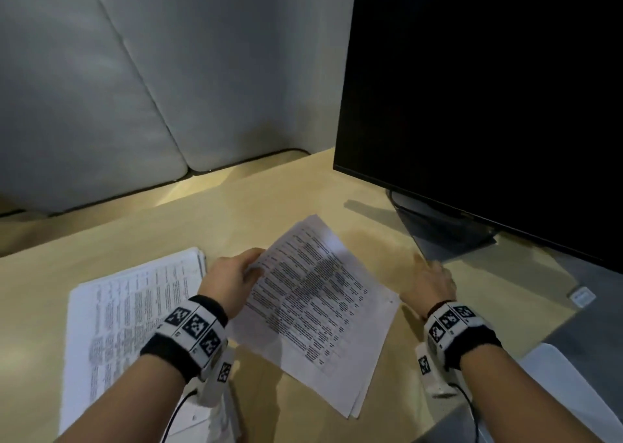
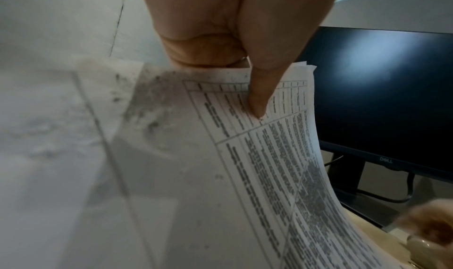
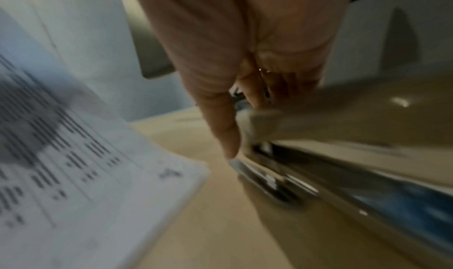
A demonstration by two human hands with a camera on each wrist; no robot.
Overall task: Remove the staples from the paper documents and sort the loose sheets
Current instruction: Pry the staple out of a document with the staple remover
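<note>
Two lots of paper are counted: a flat stack (image 1: 135, 311) at the lower left of the head view, and a stapled document (image 1: 320, 294) at lower centre, pinched at its upper-left edge by the left hand (image 1: 232, 280), its long axis running from upper centre down to lower right. Just right of it, the right hand (image 1: 433, 280) is seen with fingers extended, apparently holding nothing, beside a blurred stapler-like tool (image 3: 343, 157); one monitor (image 1: 488, 105) is seen beyond, upper right.
</note>
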